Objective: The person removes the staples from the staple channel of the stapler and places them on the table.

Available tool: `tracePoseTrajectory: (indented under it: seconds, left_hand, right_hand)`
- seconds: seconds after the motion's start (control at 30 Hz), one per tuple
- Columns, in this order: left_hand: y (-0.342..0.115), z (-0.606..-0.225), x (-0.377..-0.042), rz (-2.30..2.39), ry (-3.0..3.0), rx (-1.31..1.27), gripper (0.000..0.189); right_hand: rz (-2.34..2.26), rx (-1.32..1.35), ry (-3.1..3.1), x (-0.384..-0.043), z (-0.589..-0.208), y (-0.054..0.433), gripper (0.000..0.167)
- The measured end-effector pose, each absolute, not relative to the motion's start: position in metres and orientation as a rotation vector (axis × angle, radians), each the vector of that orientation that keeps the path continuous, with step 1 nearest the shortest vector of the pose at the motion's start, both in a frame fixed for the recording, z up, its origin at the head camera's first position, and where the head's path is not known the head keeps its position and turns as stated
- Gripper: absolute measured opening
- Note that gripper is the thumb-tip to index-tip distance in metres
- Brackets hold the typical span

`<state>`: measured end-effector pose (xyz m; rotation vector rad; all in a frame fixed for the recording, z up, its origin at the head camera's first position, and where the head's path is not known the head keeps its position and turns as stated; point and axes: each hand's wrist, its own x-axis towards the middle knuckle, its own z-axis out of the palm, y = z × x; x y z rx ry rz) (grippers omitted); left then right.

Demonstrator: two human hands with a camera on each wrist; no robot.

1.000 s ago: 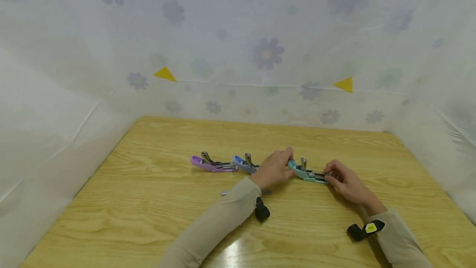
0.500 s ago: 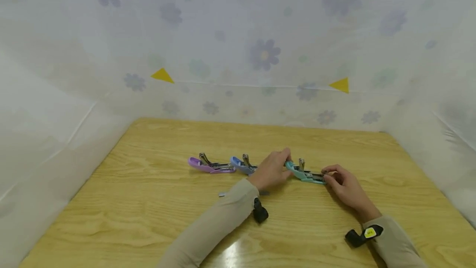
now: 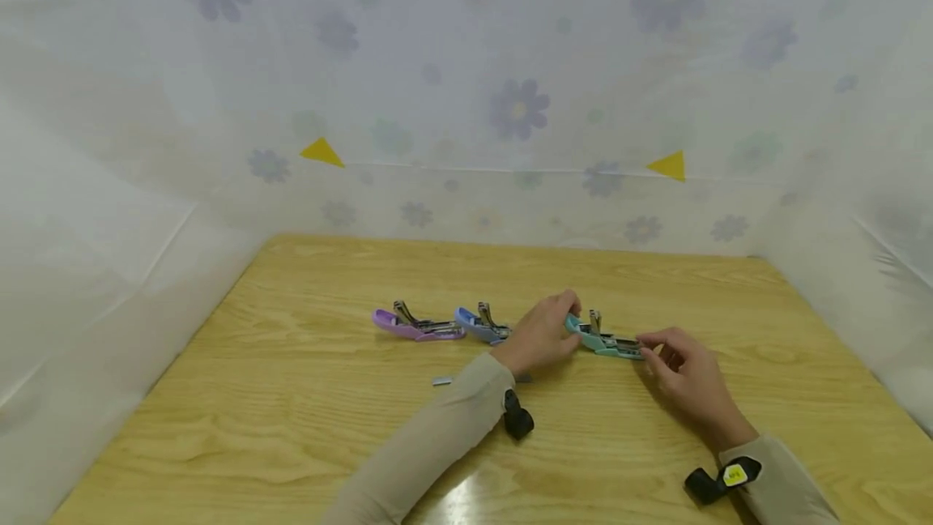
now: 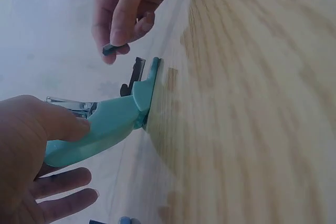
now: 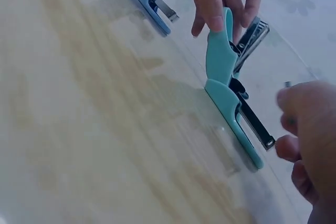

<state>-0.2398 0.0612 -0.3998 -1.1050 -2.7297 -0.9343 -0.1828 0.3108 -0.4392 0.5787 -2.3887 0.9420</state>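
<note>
A teal stapler (image 3: 605, 347) lies opened out on the table, its metal magazine exposed. My left hand (image 3: 541, 335) grips its raised cover end, thumb on the teal shell (image 4: 113, 119) in the left wrist view. Off the stapler's other end, my right hand (image 3: 688, 375) pinches a short dark-grey piece, apparently a staple strip (image 4: 109, 49). In the left wrist view this piece is apart from the magazine (image 4: 137, 70). Only a small tip of the strip (image 5: 287, 84) shows in the right wrist view, beyond my thumb.
To the left, a purple stapler (image 3: 419, 326) and a blue stapler (image 3: 477, 324) lie opened out in a row, the blue one partly behind my left hand. Nearer me lies a grey strip (image 3: 441, 381), partly covered by my left sleeve. White flowered sheeting (image 3: 466, 104) encloses the table.
My right hand has drawn slightly back toward me by the stapler's magazine end. My left hand keeps its hold on the teal stapler. The head view shifts a little.
</note>
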Motion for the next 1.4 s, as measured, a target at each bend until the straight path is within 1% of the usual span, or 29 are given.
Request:
tracePoseTrajectory:
  seconds: [0.2,0.57,0.8,0.93,1.07,1.23,1.4]
  left_hand:
    - [0.056,-0.399,-0.241,-0.872,-2.742,-1.064,0.032]
    - [0.053,-0.398,-0.241,-0.824,-2.738,-1.050,0.032]
    - [0.060,-0.392,-0.240,-0.827,-2.697,-1.123,0.033]
    - [0.060,-0.392,-0.236,-0.724,-2.718,-1.062,0.036]
    - [0.054,-0.392,-0.235,-0.656,-2.696,-1.020,0.039]
    - [0.043,-0.388,-0.230,-0.659,-2.662,-1.030,0.041]
    - [0.031,-0.384,-0.223,-0.616,-2.618,-1.039,0.041]
  right_hand:
    - [0.927,0.720,-2.411,-0.184,-0.439,0.300,0.025]
    - [0.899,0.833,-2.468,-0.187,-0.446,0.297,0.027]
    - [0.827,0.805,-2.517,-0.182,-0.444,0.300,0.028]
    - [0.849,0.789,-2.520,-0.175,-0.443,0.299,0.029]
    - [0.884,0.779,-2.494,-0.173,-0.441,0.299,0.032]
    - [0.878,0.764,-2.481,-0.171,-0.439,0.300,0.037]
    - [0.849,0.717,-2.483,-0.171,-0.433,0.296,0.033]
